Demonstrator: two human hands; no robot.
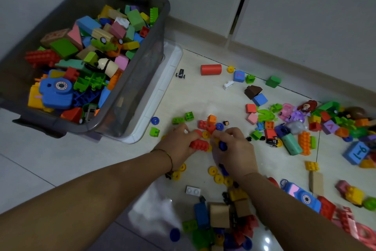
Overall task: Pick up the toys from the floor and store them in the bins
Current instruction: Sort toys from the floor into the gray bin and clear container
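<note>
Curled fingers (182,129) of the left hand (178,143) grip a red brick (199,145), and the right hand (237,150) beside it pinches a small blue piece (223,146) against its palm. The two hands almost meet over a cluster of small bricks (207,125), which looks to me like gathering a double handful so that one trip serves for many bits.

The grey bin (140,88) sits up and to the left of the hands, close enough to reach without shifting, and it is already heaped with blocks. It stands on a white lid (169,76) that pokes out from its right side.

Most toys are not yet stored. Green bricks (189,116) and a blue ring (155,120) lie just off the bin's near corner. A red cylinder (211,69) lies further right of it, and yellow rings (212,170) lie below the hands. The thickest scatter spreads well away from the bin on the right. My guess is the task is about halfway done.
</note>
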